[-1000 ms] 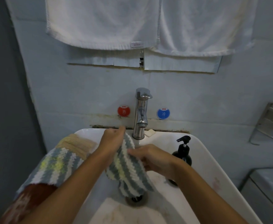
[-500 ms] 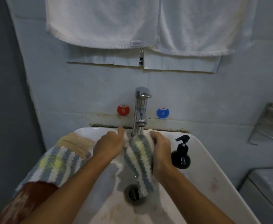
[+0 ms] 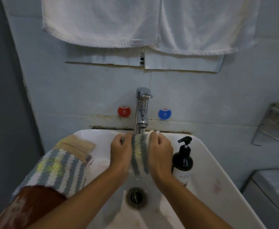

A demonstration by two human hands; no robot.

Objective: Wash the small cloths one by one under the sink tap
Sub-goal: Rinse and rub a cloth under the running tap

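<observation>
Directly below the chrome tap (image 3: 141,111), our left hand (image 3: 121,152) and right hand (image 3: 160,153) grip a bunched striped cloth (image 3: 139,156) between curled fingers, above the white sink (image 3: 218,171). More cloths (image 3: 59,169) drape its left rim. We cannot make out running water; a black pump bottle (image 3: 182,160) is partly hidden behind our right wrist.

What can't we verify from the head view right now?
- Tap spout outlet: behind the striped cloth; running water can't be seen.
- Fingertips of left hand and right hand: curled under the cloth.
- Cloth pile on the sink rim: count unclear, partly cut off by the left edge.
- Bottle label: too dim and small.
</observation>
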